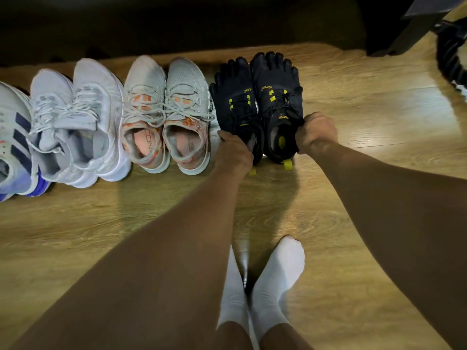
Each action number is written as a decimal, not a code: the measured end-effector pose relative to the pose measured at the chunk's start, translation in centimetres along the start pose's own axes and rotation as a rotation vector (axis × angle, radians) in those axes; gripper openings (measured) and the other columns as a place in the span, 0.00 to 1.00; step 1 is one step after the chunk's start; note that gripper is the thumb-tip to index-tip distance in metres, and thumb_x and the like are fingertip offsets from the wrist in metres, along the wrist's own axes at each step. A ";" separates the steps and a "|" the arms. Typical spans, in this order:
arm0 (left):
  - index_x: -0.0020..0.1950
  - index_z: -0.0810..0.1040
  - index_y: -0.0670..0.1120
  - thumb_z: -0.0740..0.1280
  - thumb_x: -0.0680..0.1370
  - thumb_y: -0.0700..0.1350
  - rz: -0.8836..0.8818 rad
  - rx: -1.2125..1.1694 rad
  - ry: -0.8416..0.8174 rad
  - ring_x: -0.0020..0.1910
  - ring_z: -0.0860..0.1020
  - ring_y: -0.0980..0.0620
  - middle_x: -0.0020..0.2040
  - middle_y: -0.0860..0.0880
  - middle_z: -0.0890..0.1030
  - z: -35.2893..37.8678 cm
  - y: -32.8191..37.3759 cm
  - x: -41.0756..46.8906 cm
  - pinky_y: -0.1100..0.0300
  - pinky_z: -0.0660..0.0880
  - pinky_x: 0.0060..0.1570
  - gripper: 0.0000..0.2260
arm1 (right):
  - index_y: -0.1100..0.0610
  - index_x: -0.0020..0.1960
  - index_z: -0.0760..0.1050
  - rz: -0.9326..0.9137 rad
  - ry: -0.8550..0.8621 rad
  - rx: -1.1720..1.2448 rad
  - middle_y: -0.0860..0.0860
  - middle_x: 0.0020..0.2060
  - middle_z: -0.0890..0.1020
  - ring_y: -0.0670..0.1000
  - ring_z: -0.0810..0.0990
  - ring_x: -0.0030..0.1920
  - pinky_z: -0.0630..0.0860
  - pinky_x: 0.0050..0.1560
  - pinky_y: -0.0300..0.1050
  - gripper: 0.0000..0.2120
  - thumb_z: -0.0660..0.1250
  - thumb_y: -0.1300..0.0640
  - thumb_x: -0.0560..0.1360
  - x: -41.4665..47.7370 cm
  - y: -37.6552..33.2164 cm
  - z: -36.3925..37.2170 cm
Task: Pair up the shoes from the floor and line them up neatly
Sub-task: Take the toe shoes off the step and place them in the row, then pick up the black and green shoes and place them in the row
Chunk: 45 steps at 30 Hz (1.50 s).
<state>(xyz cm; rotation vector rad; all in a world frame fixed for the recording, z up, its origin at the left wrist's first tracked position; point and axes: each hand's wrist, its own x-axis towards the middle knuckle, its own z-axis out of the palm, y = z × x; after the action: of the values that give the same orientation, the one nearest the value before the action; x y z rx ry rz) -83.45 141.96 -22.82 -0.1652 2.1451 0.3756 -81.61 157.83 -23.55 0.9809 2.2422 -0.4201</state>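
**A:** Head view. Where did the black pair sit?

**B:** At the right end of the row on the wooden floor [353, 198], toes pointing away. The left black toe shoe [235, 97] and the right black toe shoe [276, 92] stood side by side, touching.

**A:** Hands?

**B:** The left hand [233, 150] had its fingers curled round the heel opening of the left black toe shoe. The right hand [317, 132] was clamped on the outer collar of the right one.

**A:** Rest of the row?

**B:** Just to the left stood the grey-and-orange pair [188, 102], then the white pair [75, 117]. A blue-striped shoe [15, 137] was cut off by the frame edge.

**A:** Anything nearer?

**B:** White-socked feet [278, 269] were on the floor, well apart from the row.
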 end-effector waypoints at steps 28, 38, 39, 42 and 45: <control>0.76 0.62 0.48 0.46 0.77 0.65 0.284 0.153 0.828 0.74 0.59 0.40 0.77 0.42 0.58 -36.7 -3.1 -58.6 0.42 0.54 0.72 0.32 | 0.56 0.75 0.59 -1.194 0.412 -0.444 0.58 0.75 0.61 0.59 0.59 0.75 0.60 0.72 0.59 0.30 0.55 0.42 0.79 -54.0 -10.0 -42.5; 0.74 0.67 0.53 0.47 0.74 0.67 -0.038 -0.065 1.138 0.74 0.60 0.43 0.77 0.46 0.60 -37.7 -15.7 -81.7 0.42 0.50 0.73 0.33 | 0.54 0.72 0.66 -1.717 0.606 -0.446 0.56 0.71 0.69 0.57 0.65 0.72 0.64 0.70 0.60 0.30 0.53 0.38 0.75 -79.1 -14.5 -44.2; 0.74 0.66 0.53 0.47 0.74 0.67 -0.071 -0.083 1.172 0.75 0.60 0.43 0.77 0.46 0.60 -37.7 -17.4 -83.5 0.42 0.49 0.73 0.33 | 0.54 0.71 0.67 -1.772 0.607 -0.436 0.56 0.71 0.69 0.57 0.66 0.72 0.64 0.70 0.60 0.30 0.54 0.39 0.75 -81.2 -15.3 -43.7; 0.75 0.64 0.54 0.45 0.74 0.67 -0.181 -0.118 1.237 0.76 0.57 0.44 0.78 0.46 0.57 -37.5 -23.2 -88.5 0.43 0.48 0.75 0.33 | 0.53 0.71 0.67 -1.904 0.597 -0.436 0.55 0.71 0.70 0.56 0.66 0.72 0.65 0.70 0.59 0.29 0.54 0.38 0.75 -87.5 -18.0 -41.1; 0.76 0.60 0.56 0.42 0.74 0.67 -0.290 -0.150 1.274 0.77 0.53 0.46 0.79 0.48 0.54 -36.8 -29.9 -93.0 0.45 0.46 0.75 0.33 | 0.52 0.72 0.66 -2.010 0.545 -0.423 0.54 0.71 0.69 0.56 0.66 0.72 0.64 0.70 0.58 0.29 0.54 0.38 0.76 -94.4 -20.8 -37.4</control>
<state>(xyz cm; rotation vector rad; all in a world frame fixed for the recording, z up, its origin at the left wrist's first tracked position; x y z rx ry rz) -51.84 99.48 67.13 -1.0109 3.2492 0.2751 -64.98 112.64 68.24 -1.8305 2.7739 -0.3781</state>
